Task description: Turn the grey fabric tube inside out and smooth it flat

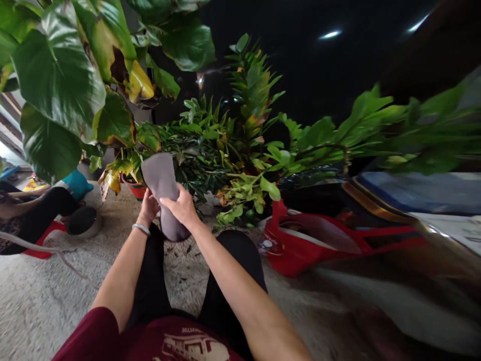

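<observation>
Grey flat piece (160,173) — held before green plants (214,131) | left hand (149,206): gripping left edge | right hand (183,205): gripping narrow middle

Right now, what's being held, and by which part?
A flat grey insole-shaped piece, held around its narrow middle: the left hand at one edge, the right hand at the other.

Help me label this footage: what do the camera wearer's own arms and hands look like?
The left hand is ungloved, with a pale, silvery bangle at the wrist and a short maroon sleeve further up. The right hand is ungloved, its wrist without ornament; no sleeve shows.
</observation>
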{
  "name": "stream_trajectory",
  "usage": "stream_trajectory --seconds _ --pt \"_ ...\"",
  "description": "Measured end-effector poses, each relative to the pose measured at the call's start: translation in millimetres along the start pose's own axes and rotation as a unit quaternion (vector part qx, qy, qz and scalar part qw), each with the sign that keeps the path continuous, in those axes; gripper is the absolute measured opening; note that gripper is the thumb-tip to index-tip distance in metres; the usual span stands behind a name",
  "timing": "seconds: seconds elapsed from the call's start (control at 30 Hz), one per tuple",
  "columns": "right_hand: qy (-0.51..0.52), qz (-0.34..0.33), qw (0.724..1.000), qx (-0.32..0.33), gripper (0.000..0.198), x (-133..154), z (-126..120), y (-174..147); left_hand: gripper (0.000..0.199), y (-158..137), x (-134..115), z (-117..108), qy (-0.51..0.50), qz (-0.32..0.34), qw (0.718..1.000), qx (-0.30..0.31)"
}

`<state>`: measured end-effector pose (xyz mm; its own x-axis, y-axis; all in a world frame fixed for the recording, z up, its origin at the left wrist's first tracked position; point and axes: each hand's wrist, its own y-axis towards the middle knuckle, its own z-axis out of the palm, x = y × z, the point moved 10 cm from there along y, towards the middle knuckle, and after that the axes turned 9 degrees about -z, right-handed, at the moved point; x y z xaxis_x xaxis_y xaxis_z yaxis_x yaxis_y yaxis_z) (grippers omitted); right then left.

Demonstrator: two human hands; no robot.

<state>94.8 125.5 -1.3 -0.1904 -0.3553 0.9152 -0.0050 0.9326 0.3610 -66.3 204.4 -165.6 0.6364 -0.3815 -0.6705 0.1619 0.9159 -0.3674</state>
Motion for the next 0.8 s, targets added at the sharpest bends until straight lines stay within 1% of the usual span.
stream_trajectory --seconds 0.07,0.13,0.2,0.23,0.27,0.33,0.37,0.4,0.43,0.47,0.5,0.53,0.6,0.63,0.7,0.73,0.77,0.8 --pt "-0.014 0.077 0.994 0.073 0.047 -32 13 -31 0.063 -2 -1 -3 0.004 -0.008 1.0 -0.02" --pt "-0.018 0.12 0.986 0.112 0.045 -51 9 -66 0.068 -3 2 -1 0.013 -0.034 0.999 -0.011" --pt "0.005 0.117 0.986 0.116 0.043 -49 -7 -85 0.073 -4 3 3 0.016 -0.051 0.999 0.004" --pt "0.024 0.103 0.989 0.102 0.042 -41 -18 -84 0.073 -4 2 2 0.013 -0.046 0.999 0.004" --pt "0.042 0.082 0.993 0.075 0.042 -30 -30 -77 0.072 -4 0 1 0.012 -0.038 0.999 0.0" --pt "0.061 0.031 0.998 -0.003 0.045 -4 -53 -48 0.07 -3 -2 -1 0.019 -0.025 0.999 -0.011" --pt "0.06 0.005 0.997 -0.042 0.047 7 -60 -30 0.069 -3 -2 -2 0.024 -0.022 0.999 -0.013" --pt "0.055 -0.02 0.996 -0.069 0.049 16 -61 -13 0.07 -2 -1 -1 0.028 -0.023 0.999 -0.012" --pt "0.047 -0.039 0.995 -0.078 0.051 22 -56 2 0.072 -1 1 -1 0.031 -0.026 0.999 -0.008" --pt "0.037 -0.049 0.995 -0.073 0.052 22 -46 13 0.073 -1 3 1 0.031 -0.029 0.999 -0.003" --pt "0.023 -0.046 0.997 -0.057 0.052 17 -33 18 0.072 -1 4 1 0.027 -0.027 0.999 -0.002" --pt "0.007 -0.032 0.999 -0.034 0.052 7 -20 17 0.069 -1 2 0 0.019 -0.015 1.0 -0.006" --pt "-0.022 0.02 1.0 0.007 0.051 -23 -1 -5 0.062 -3 -2 -3 -0.004 0.013 1.0 -0.02" --pt "-0.032 0.049 0.998 0.02 0.049 -38 2 -22 0.061 -5 -4 -4 -0.011 0.02 0.999 -0.026" --pt "-0.038 0.089 0.995 0.037 0.046 -59 -2 -57 0.066 -5 -3 -4 -0.009 0.006 1.0 -0.024" --pt "-0.039 0.096 0.994 0.044 0.044 -61 -8 -70 0.07 -5 -1 -4 -0.002 -0.01 1.0 -0.019" --pt "-0.038 0.091 0.994 0.047 0.043 -57 -14 -77 0.072 -4 0 -3 0.003 -0.022 1.0 -0.017" --pt "-0.035 0.073 0.996 0.044 0.042 -46 -21 -77 0.072 -3 -1 -4 0.001 -0.022 1.0 -0.017"
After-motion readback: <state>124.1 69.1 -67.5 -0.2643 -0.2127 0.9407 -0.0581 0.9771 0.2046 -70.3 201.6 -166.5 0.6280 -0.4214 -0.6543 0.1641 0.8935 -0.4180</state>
